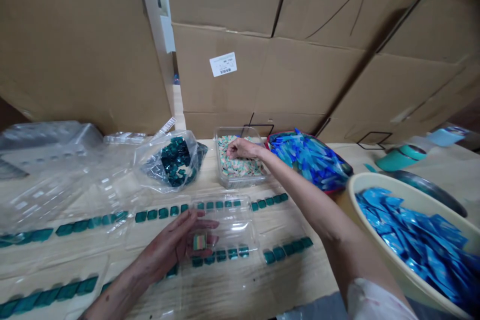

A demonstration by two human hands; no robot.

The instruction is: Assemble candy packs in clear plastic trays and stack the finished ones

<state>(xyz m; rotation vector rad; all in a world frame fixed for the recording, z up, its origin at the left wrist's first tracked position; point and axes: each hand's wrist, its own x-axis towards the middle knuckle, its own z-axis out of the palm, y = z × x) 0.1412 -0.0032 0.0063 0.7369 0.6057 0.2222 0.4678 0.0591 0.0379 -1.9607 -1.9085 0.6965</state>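
My left hand [174,240] lies over a clear plastic clamshell tray [225,227], and a small striped pink, green and cream piece [200,241] sits between its fingers and thumb. Rows of teal square pieces [221,255] lie under and beside the clear plastic. My right hand [242,148] reaches into a clear plastic tub [242,132], its bunched fingers resting on the pastel striped pieces [238,167] that fill it. Whether those fingers hold a piece is hidden.
A clear bag of teal pieces [174,160] lies left of the tub. Stacked clear trays [45,170] cover the table's left side. Right of the tub are a tray of blue pieces [309,160] and a cream basin of blue pieces [408,235]. Cardboard sheets [262,75] stand behind the wooden table [240,295].
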